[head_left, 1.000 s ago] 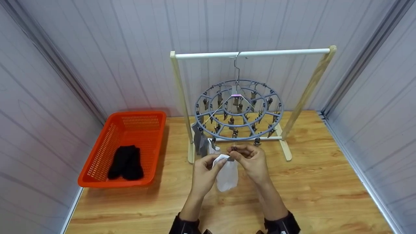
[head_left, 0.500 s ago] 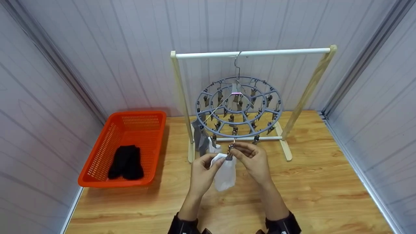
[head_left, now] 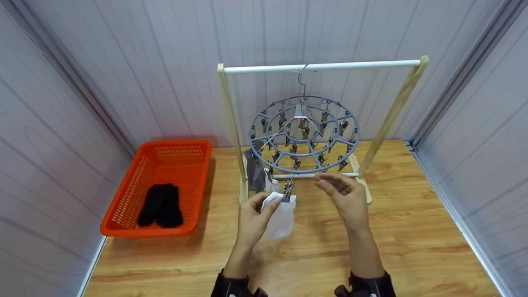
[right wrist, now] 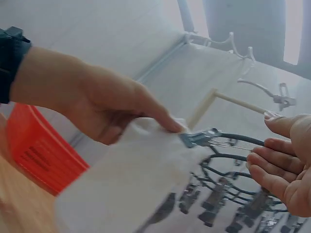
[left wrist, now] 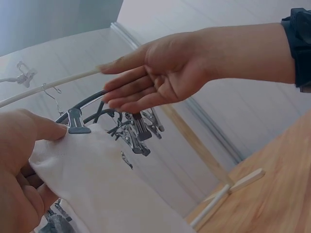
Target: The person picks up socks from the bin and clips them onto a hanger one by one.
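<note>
Your left hand (head_left: pixel 252 218) is clamped, thumb against fingers, on the top edge of the white cloth (head_left: pixel 281 222), just below the near rim of the hanger (head_left: pixel 303 155). A clip (head_left: pixel 288 190) bites that same edge; your pinch likely steadies it there. Your right hand (head_left: pixel 344 196) is apart, fingers loosely extended, holding nothing, below the hanger's near right rim, seemingly leaving the clip's spring to bear alone. The basket (head_left: pixel 173 171), left of the hanger, presumably keeps the black bundle (head_left: pixel 161 205) within reach.

Below the hanger's left rim, the grey cloth (head_left: pixel 255 173) and second white piece (head_left: pixel 272 185) are partly hidden behind your work. Whether the bundle is one piece or two is hard to tell.
</note>
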`<state>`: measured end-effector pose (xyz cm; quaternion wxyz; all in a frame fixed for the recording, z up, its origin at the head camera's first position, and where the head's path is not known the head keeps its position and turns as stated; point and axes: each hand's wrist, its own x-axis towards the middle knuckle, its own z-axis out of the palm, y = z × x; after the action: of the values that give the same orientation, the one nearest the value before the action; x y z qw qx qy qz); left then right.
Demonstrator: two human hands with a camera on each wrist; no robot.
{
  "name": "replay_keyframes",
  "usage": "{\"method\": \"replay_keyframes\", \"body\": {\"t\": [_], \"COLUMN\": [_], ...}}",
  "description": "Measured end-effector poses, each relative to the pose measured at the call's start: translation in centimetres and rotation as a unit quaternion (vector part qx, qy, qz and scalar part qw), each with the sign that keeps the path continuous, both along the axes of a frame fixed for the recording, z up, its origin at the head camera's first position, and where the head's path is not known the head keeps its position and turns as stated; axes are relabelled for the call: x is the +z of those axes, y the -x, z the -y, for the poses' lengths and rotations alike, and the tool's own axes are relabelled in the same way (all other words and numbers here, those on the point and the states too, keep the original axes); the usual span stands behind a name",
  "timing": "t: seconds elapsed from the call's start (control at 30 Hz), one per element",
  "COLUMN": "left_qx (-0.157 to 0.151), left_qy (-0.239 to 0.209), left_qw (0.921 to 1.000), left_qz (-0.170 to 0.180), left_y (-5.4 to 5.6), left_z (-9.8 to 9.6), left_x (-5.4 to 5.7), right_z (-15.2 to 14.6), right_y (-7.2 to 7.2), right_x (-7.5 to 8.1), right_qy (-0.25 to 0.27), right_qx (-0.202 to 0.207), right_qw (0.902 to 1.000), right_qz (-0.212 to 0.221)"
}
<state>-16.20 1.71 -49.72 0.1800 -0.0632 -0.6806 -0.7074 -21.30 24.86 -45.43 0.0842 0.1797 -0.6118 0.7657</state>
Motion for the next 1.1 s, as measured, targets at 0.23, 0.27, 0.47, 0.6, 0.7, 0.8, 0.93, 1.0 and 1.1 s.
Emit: {"method": "replay_keyframes", "body": {"t": [0.23,0.27,0.47,0.6,0.7,0.8,0.93,1.0,1.1], "left_qx": [0.012,0.012,0.008,0.008,0.005,0.003,0.003,0.002,-0.002], "left_qy": [0.005,0.004,0.009,0.011,0.011,0.009,0.009,0.009,0.008], "left_qw": [0.9999,0.9999,0.9999,0.9998,0.9998,0.9999,0.9998,0.9998,0.9999], "left_qz": [-0.001,0.0,-0.007,-0.013,-0.014,-0.014,-0.015,-0.016,-0.014], "left_y": [0.0,0.0,-0.1,0.0,0.1,0.1,0.1,0.1,0.1], "left_z": [0.2,0.3,0.3,0.2,0.1,0.0,0.0,0.0,0.0], "left_x": [0.1,0.1,0.1,0.0,0.0,0.0,0.1,0.2,0.3], "right_z": [-2.3,-2.4,-2.5,-2.3,-2.0,-1.7,-1.3,-1.1,-0.9], "right_y": [0.9,1.0,1.4,1.6,1.6,1.8,2.0,2.0,2.1], "right_x": [0.2,0.2,-0.4,-0.6,-0.7,-0.8,-1.0,-1.1,-1.3], "right_qy": [0.02,0.023,0.028,0.021,0.005,-0.026,-0.053,-0.058,-0.062], "right_qx": [-0.05,-0.049,-0.037,-0.042,-0.05,-0.057,-0.046,-0.036,-0.026], "right_qw": [0.9985,0.9985,0.9989,0.9989,0.9987,0.998,0.9973,0.9974,0.9973], "right_qz": [-0.001,-0.003,-0.01,-0.002,0.007,0.013,0.021,0.023,0.028]}}
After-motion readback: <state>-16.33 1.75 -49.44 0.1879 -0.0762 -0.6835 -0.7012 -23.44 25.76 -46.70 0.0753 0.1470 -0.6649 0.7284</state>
